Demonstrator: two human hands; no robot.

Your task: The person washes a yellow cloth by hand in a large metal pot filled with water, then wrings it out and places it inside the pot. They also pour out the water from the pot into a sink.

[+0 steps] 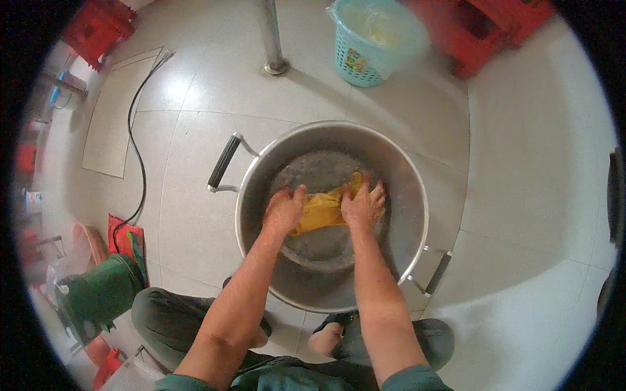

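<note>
A large metal pot (337, 293) stands on the floor before me, with shallow water covering part of its bottom. Stretched across its inside is a wet yellow cloth (320, 212). My left hand (286, 207) grips the cloth's left end, fingers curled around it. At the other end, my right hand (364, 203) lies on the cloth with its fingers spread, and a bunched corner shows just beyond the thumb. Whether those fingers clasp the fabric is hard to make out. The pot's dark-gripped handles (225, 161) stick out at the upper left and lower right.
A turquoise plastic basket (359, 63) with a clear liner stands beyond the pot, near a metal post (274, 44) and red plastic stools (489, 29). On the left, a black cable (139, 156) crosses the tiled floor towards a green container (100, 291). A wall (528, 171) rises at right.
</note>
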